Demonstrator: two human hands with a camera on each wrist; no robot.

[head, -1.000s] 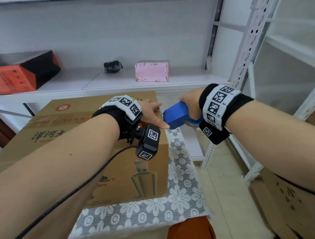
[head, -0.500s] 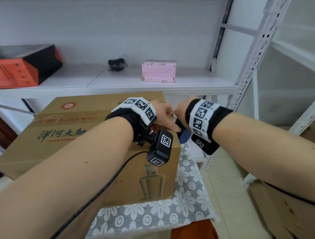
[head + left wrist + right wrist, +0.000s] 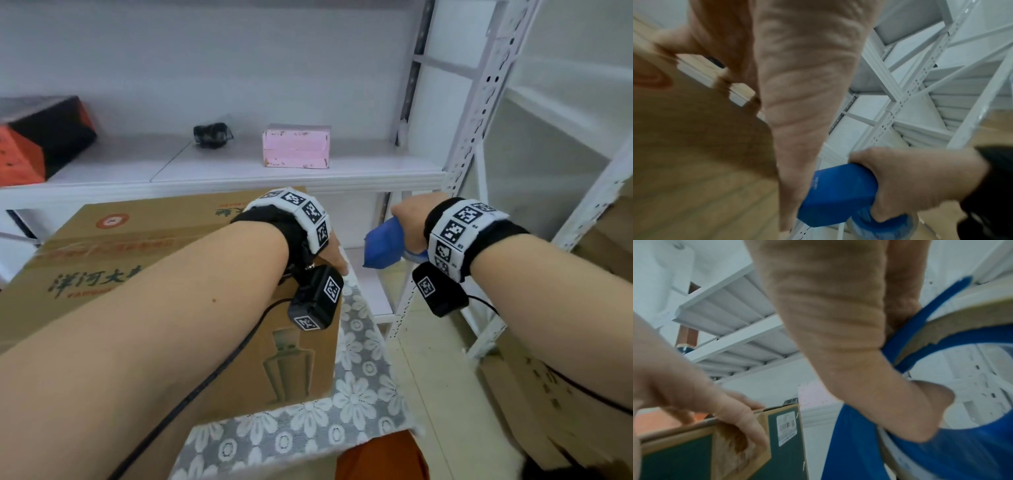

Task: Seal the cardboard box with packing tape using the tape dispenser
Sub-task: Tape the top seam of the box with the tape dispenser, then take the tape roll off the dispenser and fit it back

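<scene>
A brown cardboard box [image 3: 137, 246] with printed writing sits on a lace cloth. My left hand [image 3: 337, 262] lies over the box's top right edge. In the right wrist view its fingers [image 3: 748, 423] reach down the box's green side [image 3: 785, 443] and press on a brown strip of tape [image 3: 740, 456]. My right hand [image 3: 407, 219] grips the blue tape dispenser [image 3: 383, 246], held in the air a short way right of the box and apart from it. The dispenser's blue body [image 3: 838, 194] shows beside my left palm, and its tape roll [image 3: 962, 321] sits behind my right hand [image 3: 838, 337].
A white metal shelf [image 3: 239, 178] behind the box carries a pink box [image 3: 296, 145], a small black object [image 3: 210, 134] and an orange and black box [image 3: 37, 140]. A perforated shelf upright [image 3: 479, 113] stands close right of the dispenser. Flat cardboard [image 3: 548, 394] leans at lower right.
Half a second ago my right hand held the dispenser against the box's right edge by my left hand. It has since pulled away to the right. My left hand stays on the edge.
</scene>
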